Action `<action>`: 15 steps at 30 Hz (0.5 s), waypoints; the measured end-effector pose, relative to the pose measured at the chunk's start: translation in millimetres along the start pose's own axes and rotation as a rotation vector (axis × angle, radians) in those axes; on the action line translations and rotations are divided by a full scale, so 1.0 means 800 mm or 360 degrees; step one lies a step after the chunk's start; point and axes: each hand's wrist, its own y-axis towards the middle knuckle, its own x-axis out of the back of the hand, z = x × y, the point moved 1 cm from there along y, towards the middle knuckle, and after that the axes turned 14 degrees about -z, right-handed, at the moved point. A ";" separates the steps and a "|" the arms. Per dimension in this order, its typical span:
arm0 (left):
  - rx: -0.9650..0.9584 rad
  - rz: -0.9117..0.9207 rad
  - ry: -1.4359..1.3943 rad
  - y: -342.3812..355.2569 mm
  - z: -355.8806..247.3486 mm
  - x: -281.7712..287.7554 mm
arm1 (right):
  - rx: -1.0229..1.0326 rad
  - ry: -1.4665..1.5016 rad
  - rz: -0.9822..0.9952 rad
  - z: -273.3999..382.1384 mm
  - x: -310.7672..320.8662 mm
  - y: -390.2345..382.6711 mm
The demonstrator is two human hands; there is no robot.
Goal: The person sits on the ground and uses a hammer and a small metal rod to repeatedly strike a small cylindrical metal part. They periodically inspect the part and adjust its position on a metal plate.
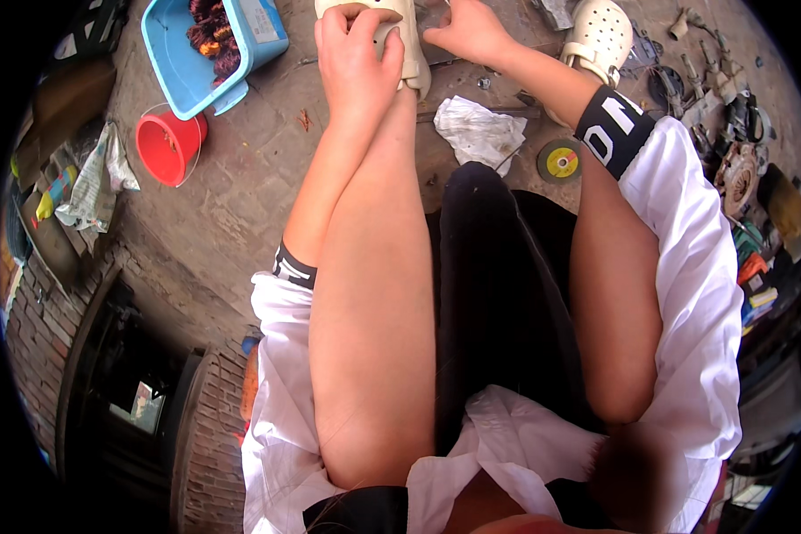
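Cream clog [412,40]: worn, at the end of our left leg [374,294].
Left hand [358,60]: fingers curled onto the clog; grip, we cannot tell.
Right hand [473,32]: beside it; holding something, we cannot tell.

Left hand [358,55] on 1 cream clog [410,49]; right hand [473,34] just beside.
Left fingers bent over the clog; right fingertips near the upper edge, grip unclear. Also: 1 further cream clog [602,43], 1 blue basin [187,89], 1 red bucket [157,149], 1 crumpled white sheet [479,131], 1 yellow-centred disc [561,162].
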 end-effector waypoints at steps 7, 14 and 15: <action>-0.0039 0.0003 0.0035 -0.003 0.007 -0.001 | 0.0224 -0.0025 0.0246 -0.001 -0.008 0.025; 0.0606 -0.0587 -0.0352 0.025 0.081 -0.009 | 0.0150 -0.0024 -0.0166 -0.019 -0.030 0.036; 0.0736 -0.0498 -0.0370 0.040 0.111 -0.014 | 0.0108 -0.0058 -0.0267 -0.024 -0.029 0.035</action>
